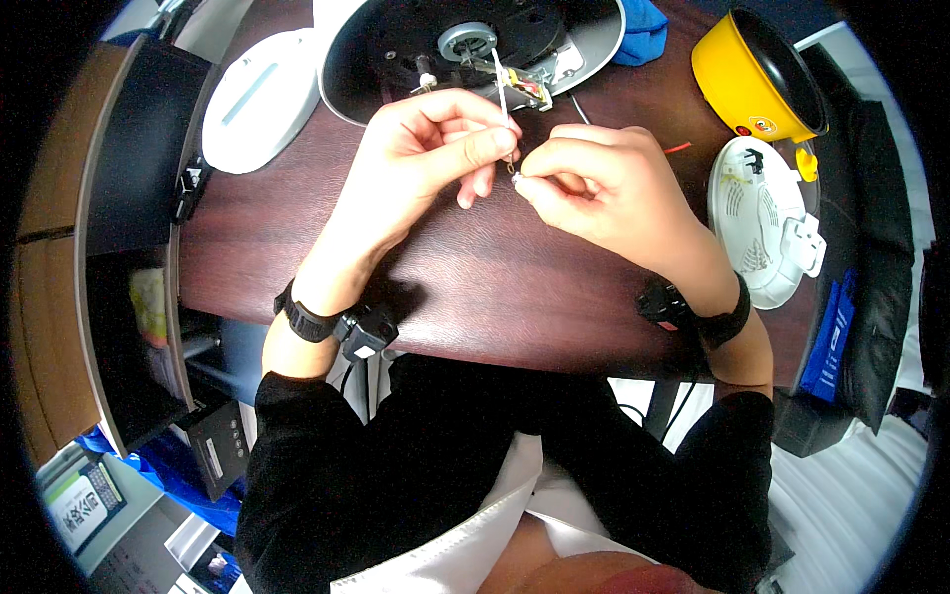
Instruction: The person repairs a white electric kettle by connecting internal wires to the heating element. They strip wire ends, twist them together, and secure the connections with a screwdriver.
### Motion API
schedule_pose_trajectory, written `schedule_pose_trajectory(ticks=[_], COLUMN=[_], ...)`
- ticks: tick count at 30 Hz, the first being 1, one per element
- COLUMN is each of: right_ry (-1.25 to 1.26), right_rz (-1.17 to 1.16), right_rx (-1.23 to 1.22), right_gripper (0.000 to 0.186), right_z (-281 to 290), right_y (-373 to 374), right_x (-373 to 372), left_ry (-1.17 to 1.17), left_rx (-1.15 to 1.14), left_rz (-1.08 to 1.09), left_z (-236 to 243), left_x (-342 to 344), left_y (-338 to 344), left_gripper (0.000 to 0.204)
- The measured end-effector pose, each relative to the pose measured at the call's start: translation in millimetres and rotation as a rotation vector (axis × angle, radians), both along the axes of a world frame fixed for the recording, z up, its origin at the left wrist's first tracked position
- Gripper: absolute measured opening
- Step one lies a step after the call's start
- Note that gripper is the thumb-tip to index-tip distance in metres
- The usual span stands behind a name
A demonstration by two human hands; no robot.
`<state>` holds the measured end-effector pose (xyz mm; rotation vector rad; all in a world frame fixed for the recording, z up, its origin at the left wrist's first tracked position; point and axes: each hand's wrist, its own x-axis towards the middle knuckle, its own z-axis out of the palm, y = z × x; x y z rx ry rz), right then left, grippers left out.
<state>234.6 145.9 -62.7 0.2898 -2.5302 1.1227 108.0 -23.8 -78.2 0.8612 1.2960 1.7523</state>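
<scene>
My left hand (426, 148) pinches a thin white wire (504, 94) that runs up to the open underside of a round appliance base (396, 49). A small ring terminal (511, 166) hangs at the wire's lower end between my fingertips. My right hand (604, 183) meets the left one fingertip to fingertip and pinches a tiny part at that terminal. Both hands hover just above the dark wooden table (475, 277), in front of the appliance base.
A white oval cover (259, 99) lies at the left of the table. A yellow pot (757, 74) and a white round plastic plate (762, 223) sit at the right. A blue cloth (643, 30) lies behind the base. Shelving stands to the left.
</scene>
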Motion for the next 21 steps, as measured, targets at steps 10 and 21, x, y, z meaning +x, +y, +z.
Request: schedule_pose_trajectory(ticks=[10,21], right_ry=[0.120,-0.005], right_rz=[0.010,0.109], right_rx=[0.157,-0.234], right_gripper=[0.011,0.006], right_z=[-3.0,-3.2], right_y=[0.6,-7.9], right_x=[-2.3,1.6], left_ry=[-0.088,-0.222], left_rx=[0.025,0.109], left_rz=[-0.052,-0.151], left_z=[-4.0,-3.9], left_x=[-0.6,3.6], left_y=[-2.2,-2.7], left_gripper=[0.021,0.018])
